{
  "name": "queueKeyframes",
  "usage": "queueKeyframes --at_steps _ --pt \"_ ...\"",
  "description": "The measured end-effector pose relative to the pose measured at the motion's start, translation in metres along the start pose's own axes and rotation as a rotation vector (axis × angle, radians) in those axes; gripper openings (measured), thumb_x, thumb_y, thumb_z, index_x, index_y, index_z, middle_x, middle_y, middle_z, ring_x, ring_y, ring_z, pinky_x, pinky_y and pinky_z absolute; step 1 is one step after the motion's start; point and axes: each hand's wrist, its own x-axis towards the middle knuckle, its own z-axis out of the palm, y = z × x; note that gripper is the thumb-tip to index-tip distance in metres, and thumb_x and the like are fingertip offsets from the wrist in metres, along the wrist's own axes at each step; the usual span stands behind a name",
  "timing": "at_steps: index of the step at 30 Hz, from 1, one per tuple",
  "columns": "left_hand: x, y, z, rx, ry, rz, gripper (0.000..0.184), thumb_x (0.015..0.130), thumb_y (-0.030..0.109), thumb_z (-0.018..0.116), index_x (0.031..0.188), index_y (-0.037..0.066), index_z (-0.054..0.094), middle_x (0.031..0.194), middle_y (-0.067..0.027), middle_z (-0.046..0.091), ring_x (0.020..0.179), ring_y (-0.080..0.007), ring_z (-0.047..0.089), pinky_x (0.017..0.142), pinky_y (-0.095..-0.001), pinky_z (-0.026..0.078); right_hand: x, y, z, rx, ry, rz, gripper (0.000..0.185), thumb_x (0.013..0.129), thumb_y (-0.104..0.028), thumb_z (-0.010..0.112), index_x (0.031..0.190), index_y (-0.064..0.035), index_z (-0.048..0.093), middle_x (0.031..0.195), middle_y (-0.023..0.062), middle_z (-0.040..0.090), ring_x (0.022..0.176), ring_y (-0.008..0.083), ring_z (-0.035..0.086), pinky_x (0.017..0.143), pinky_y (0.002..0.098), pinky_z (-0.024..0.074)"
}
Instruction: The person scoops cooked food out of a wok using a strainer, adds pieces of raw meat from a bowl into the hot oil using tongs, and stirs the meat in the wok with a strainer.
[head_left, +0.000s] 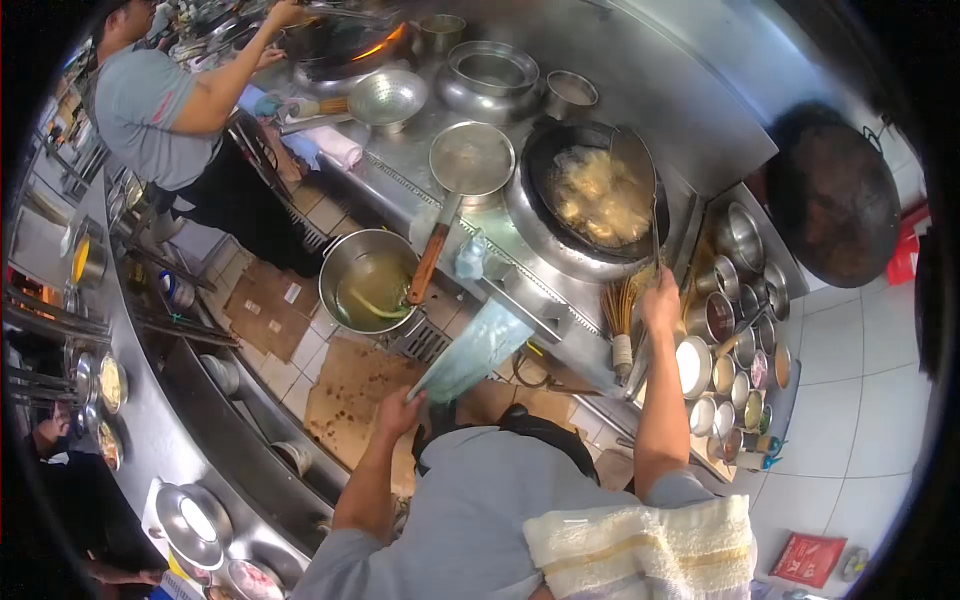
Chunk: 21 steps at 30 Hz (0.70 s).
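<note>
My right hand (660,303) is closed around the long handle of a metal ladle (632,165). The ladle's head leans at the upper right side of a black wok (535,190) on the stove. Golden pieces of food (602,198) bubble in oil inside the wok. In my closed left hand (399,412) a thin, pale green cloth (475,350) hangs stretched toward the stove edge. Just above that hand is a deep pot (328,290) of yellowish liquid. A strainer (472,160) with a wooden handle lies on the stove, its handle reaching over the pot.
A bamboo brush (620,325) stands by the stove's right edge. Several seasoning bowls (722,375) crowd the right side. A large black wok (832,205) hangs beyond. At upper left, a co-worker (150,110) works at another burner. A steel counter (130,400) curves along the left.
</note>
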Motion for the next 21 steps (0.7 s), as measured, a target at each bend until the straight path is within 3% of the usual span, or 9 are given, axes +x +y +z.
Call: queueKeyframes --at_steps 2,5,8,11,14,17,19,21 --pt "-0.004 0.011 -0.013 -0.089 -0.007 -0.021 0.034 0.091 0.036 0.065 0.114 0.011 0.07 0.103 -0.0218 0.066 0.101 -0.0407 0.061 0.084 -0.0466 0.05 -0.002 -0.018 -0.001 -0.005 0.003 0.004 0.045 0.091 -0.01 0.044 0.133 -0.0058 0.057 0.119 0.0283 0.064 0.112 0.0441 0.062 0.096 0.0465 0.0484" --pt "-0.018 0.022 -0.025 -0.108 0.341 0.294 0.031 0.092 0.029 0.063 0.116 0.01 0.069 0.098 -0.0206 0.066 0.096 -0.0395 0.063 0.082 -0.0464 0.05 -0.011 -0.037 0.002 -0.009 -0.013 0.026 0.049 0.088 -0.01 0.046 0.136 -0.0091 0.056 0.119 0.0285 0.064 0.115 0.0445 0.06 0.099 0.0469 0.0467" --pt "-0.032 0.047 -0.041 -0.094 0.281 0.258 0.03 0.092 0.026 0.063 0.116 0.009 0.068 0.096 -0.0194 0.068 0.095 -0.0388 0.064 0.083 -0.0455 0.051 -0.009 -0.042 0.026 -0.091 -0.131 0.063 0.05 0.087 -0.013 0.047 0.137 -0.0108 0.056 0.118 0.0279 0.065 0.114 0.0442 0.061 0.098 0.0465 0.0474" --pt "-0.032 0.052 -0.037 -0.151 0.232 0.258 0.029 0.091 0.022 0.063 0.117 0.009 0.068 0.1 -0.0188 0.068 0.097 -0.0373 0.065 0.085 -0.0432 0.051 0.022 -0.017 0.068 -0.122 -0.093 -0.017 0.046 0.086 -0.013 0.049 0.131 -0.0082 0.06 0.115 0.0281 0.065 0.11 0.0419 0.063 0.094 0.0462 0.0495" --pt "-0.031 0.058 -0.036 -0.285 0.205 0.303 0.028 0.09 0.019 0.064 0.117 0.009 0.068 0.11 -0.0187 0.068 0.1 -0.035 0.066 0.09 -0.0393 0.05 0.058 0.004 0.058 0.052 -0.032 -0.091 0.047 0.086 -0.016 0.05 0.132 -0.01 0.061 0.115 0.0271 0.066 0.111 0.0421 0.063 0.095 0.0456 0.0496" --pt "-0.05 0.089 -0.054 -0.502 0.129 0.113 0.025 0.089 0.017 0.065 0.112 0.007 0.068 0.108 -0.0179 0.069 0.098 -0.0332 0.067 0.088 -0.0398 0.051 0.046 0.003 0.012 0.029 0.028 -0.134 0.048 0.086 -0.018 0.052 0.133 -0.0128 0.061 0.114 0.0255 0.067 0.108 0.0423 0.064 0.094 0.0455 0.0503" --pt "-0.053 0.097 -0.049 -0.534 0.139 0.11 0.024 0.089 0.018 0.065 0.11 0.006 0.068 0.107 -0.0176 0.07 0.098 -0.0324 0.067 0.087 -0.0397 0.051 0.04 -0.006 -0.005 -0.229 0.041 -0.122 0.048 0.085 -0.018 0.052 0.132 -0.0149 0.062 0.111 0.0241 0.069 0.105 0.0422 0.065 0.091 0.0468 0.0516" --pt "-0.058 0.1 -0.049 -0.57 0.134 0.114 0.022 0.089 0.02 0.064 0.105 0.005 0.069 0.105 -0.0171 0.07 0.096 -0.0308 0.068 0.085 -0.0393 0.052 0.046 -0.001 0.0 -0.264 0.035 -0.136 0.049 0.085 -0.019 0.052 0.133 -0.016 0.062 0.108 0.0237 0.07 0.102 0.0419 0.066 0.089 0.0483 0.0521"
